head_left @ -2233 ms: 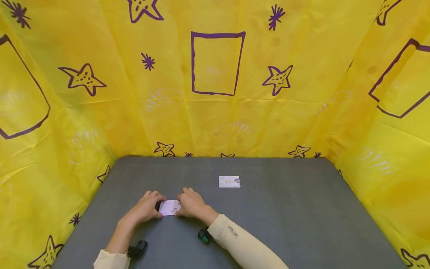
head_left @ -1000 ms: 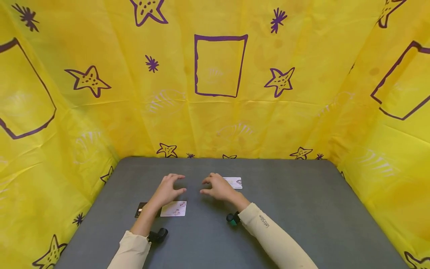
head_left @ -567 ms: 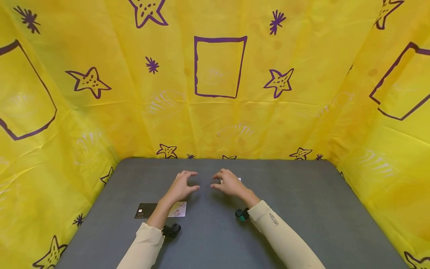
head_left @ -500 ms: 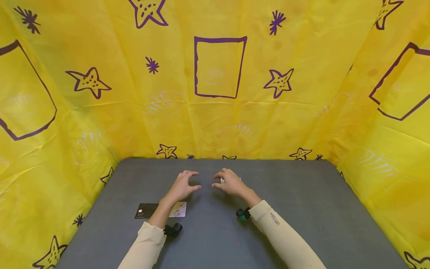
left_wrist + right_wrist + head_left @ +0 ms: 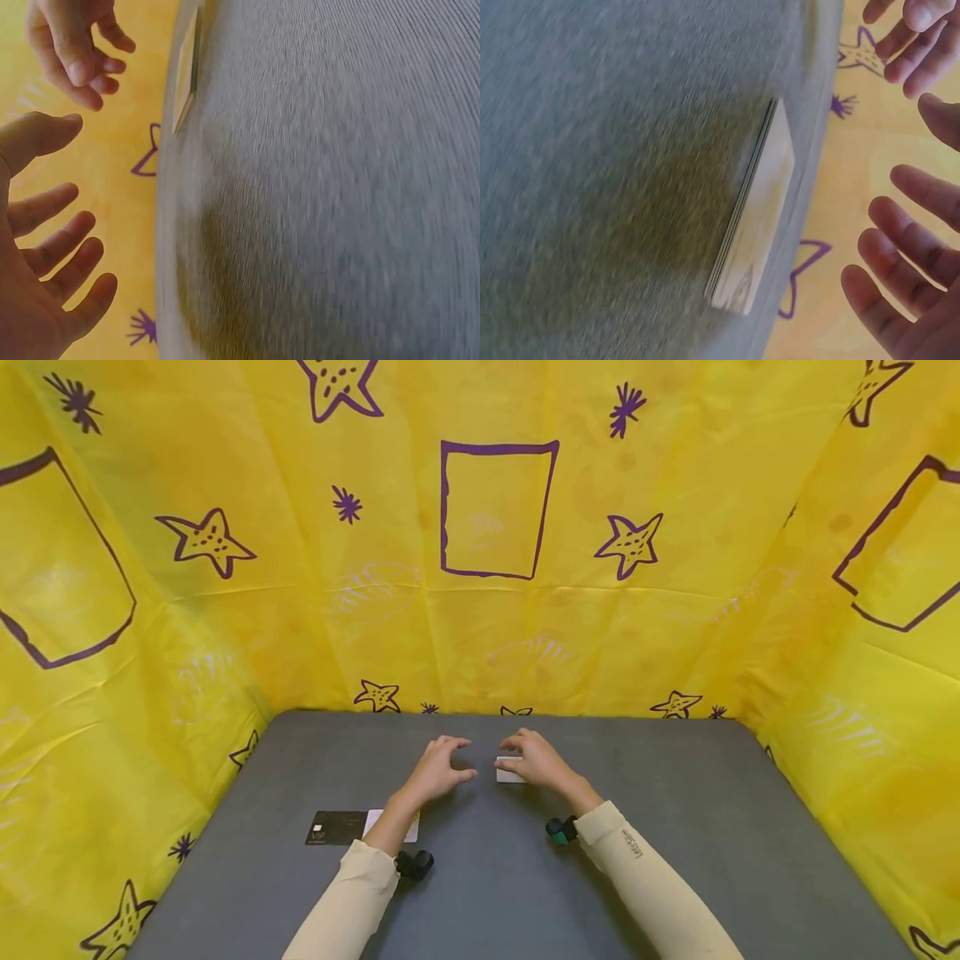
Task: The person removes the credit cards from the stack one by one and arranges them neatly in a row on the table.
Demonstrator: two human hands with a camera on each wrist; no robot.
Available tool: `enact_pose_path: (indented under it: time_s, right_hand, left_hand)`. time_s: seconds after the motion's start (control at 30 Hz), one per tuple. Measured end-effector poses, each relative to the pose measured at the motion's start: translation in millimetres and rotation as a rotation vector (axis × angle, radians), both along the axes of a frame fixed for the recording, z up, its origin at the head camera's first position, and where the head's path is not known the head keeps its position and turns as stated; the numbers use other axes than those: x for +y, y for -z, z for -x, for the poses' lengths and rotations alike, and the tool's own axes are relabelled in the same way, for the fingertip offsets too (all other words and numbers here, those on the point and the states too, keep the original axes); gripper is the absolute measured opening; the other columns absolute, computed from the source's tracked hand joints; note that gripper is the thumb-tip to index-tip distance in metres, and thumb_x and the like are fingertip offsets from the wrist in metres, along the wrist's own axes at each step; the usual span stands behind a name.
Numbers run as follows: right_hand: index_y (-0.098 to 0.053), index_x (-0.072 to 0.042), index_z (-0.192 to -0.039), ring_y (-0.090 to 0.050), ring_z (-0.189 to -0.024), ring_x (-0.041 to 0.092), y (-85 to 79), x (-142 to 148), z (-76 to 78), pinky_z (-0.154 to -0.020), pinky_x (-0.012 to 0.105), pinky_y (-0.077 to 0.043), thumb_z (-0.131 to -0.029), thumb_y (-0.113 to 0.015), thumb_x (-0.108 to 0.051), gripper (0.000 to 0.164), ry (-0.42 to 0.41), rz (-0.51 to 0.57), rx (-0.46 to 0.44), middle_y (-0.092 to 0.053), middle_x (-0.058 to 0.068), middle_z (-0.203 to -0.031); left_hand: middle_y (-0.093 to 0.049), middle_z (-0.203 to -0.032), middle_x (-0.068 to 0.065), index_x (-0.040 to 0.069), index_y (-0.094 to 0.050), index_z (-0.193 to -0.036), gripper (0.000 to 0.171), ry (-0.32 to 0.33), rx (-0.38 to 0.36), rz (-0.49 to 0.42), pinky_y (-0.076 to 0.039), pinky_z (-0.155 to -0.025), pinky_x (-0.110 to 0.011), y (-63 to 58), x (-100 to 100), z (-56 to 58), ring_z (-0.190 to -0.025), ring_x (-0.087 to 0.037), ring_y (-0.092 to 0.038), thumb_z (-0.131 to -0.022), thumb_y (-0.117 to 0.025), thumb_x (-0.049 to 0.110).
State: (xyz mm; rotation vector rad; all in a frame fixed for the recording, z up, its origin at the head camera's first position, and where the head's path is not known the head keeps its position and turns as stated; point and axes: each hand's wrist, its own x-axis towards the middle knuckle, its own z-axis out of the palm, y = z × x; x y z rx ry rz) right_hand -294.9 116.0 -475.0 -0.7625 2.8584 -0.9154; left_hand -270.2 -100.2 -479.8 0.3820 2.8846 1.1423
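A: How far along was the card laying, as you judged it?

B: Part of the way. Two cards lay out on the grey, cloth-textured counter (image 5: 487, 893), to the left of the white rectangular card stack (image 5: 754, 217) and on its near side: a black rectangular plastic-looking card (image 5: 336, 828) marked VIP, and, closer to the stack, a white rectangular plastic-looking card (image 5: 373, 821) partly hidden by the left arm (image 5: 341, 902)

A: Did those two touch?

B: They sat close at their short edges, but whether one overlapped the other I could not tell

A: And what was left?

B: The stack itself, I reckoned. It lay flat on the counter, and its side showed several thin layers in the right wrist view, so more than one card probably awaited placing

A: Was either hand holding anything?

B: No. The left hand (image 5: 438, 768) was just left of the stack, its fingers parted and empty. The right hand (image 5: 542, 758) was above the stack, hiding part of it from the head camera, also spread and empty, with a gap between it and the cards

A: So the next pick-up was undone?

B: Yes, and it seemed to call for a hand meeting the stack's edge
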Motion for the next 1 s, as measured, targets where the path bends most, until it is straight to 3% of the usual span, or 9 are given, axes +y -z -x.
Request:
enact_pose_path:
  time_s: [0.53, 1.0]
  right_hand:
    - [-0.068, 0.004, -0.114, -0.061, -0.097, 0.031, 12.1, 29, 11.8, -0.086, 0.047, -0.05, -0.086, -0.073, -0.022, 0.038, -0.013, -0.027, 0.048, -0.063, 0.018, -0.106]
    - [-0.067, 0.001, -0.118, -0.058, -0.098, 0.027, 19.8, 40, 13.4, -0.087, 0.045, -0.048, -0.082, -0.078, -0.026, 0.046, 0.036, -0.083, -0.036, -0.062, 0.016, -0.11]
  left_hand:
    - [-0.054, -0.132, -0.017, 0.005, -0.058, -0.132, 0.057, 0.089, -0.032, 0.043, -0.039, -0.104, -0.052, 10.0, 33, 17.6, -0.125, -0.035, -0.045, -0.082, -0.077, 0.025]
    - [-0.057, -0.126, -0.017, 0.004, -0.06, -0.129, 0.058, 0.128, -0.018, 0.119, -0.042, -0.098, -0.047, 22.3, 48, 25.7, -0.114, -0.033, -0.05, -0.079, -0.079, 0.026]
